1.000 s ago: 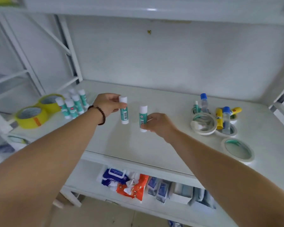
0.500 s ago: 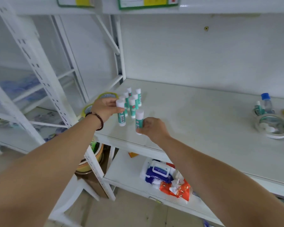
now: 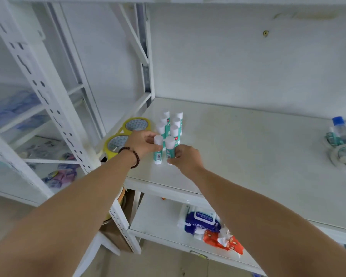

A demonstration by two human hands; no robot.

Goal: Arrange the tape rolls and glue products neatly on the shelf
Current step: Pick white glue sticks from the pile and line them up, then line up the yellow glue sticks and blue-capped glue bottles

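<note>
White metal shelf (image 3: 248, 148) against a pale wall, slotted uprights at the left, a lower tier holding wipe packs (image 3: 203, 221). Left hand (image 3: 142, 142) clasped round one upright glue stick (image 3: 157, 150), right hand (image 3: 185, 156) clasped round another glue stick (image 3: 169, 149), both at the near end of a double row of standing glue sticks (image 3: 172, 122) close to the shelf's front left corner. Two yellow tape rolls (image 3: 126, 132) just left of the row; white tape rolls (image 3: 344, 154) and a blue-capped bottle (image 3: 340, 126) well apart at the right edge.
</note>
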